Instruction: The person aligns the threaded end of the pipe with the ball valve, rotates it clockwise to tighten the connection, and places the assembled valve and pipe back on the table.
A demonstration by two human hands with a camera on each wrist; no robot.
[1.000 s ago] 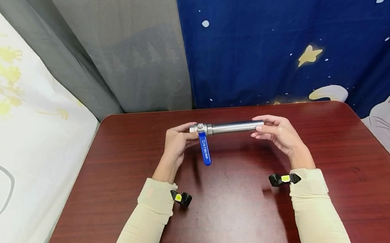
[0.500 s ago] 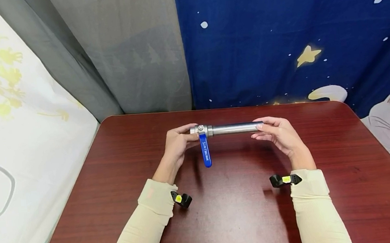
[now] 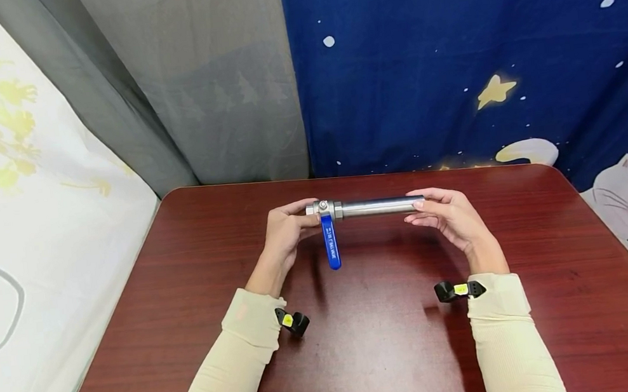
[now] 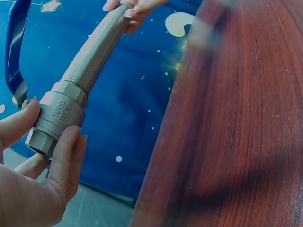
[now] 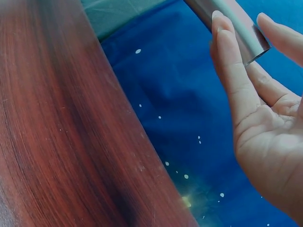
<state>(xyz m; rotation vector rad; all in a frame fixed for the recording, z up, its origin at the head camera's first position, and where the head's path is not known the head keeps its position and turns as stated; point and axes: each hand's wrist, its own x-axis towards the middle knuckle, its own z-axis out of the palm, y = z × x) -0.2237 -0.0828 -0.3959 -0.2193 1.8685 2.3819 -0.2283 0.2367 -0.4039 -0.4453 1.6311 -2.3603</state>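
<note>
A steel ball valve point(image 3: 331, 209) with a blue lever handle point(image 3: 331, 242) is held up above the table, joined at its right to a straight steel pipe point(image 3: 375, 207). My left hand point(image 3: 283, 232) grips the valve's hexagonal left end between thumb and fingers. At the pipe's far right end, my right hand point(image 3: 456, 214) pinches it with thumb and fingertips. In the left wrist view, some thread shows on the pipe where it meets the valve body point(image 4: 59, 111), which is marked 1000. The pipe's open end point(image 5: 253, 45) appears between the right fingers in the right wrist view.
The reddish-brown wooden table point(image 3: 375, 343) lies under both hands. Behind its far edge hang a grey curtain point(image 3: 222, 90) and a blue star-patterned curtain point(image 3: 404, 71). A white patterned sheet point(image 3: 38, 250) borders the left side. Each sleeve cuff carries a small black camera point(image 3: 293, 321).
My right thumb has shifted slightly upward on the pipe's end. The valve, its lever and my left hand stay almost in place, sitting just slightly lower in the head view.
</note>
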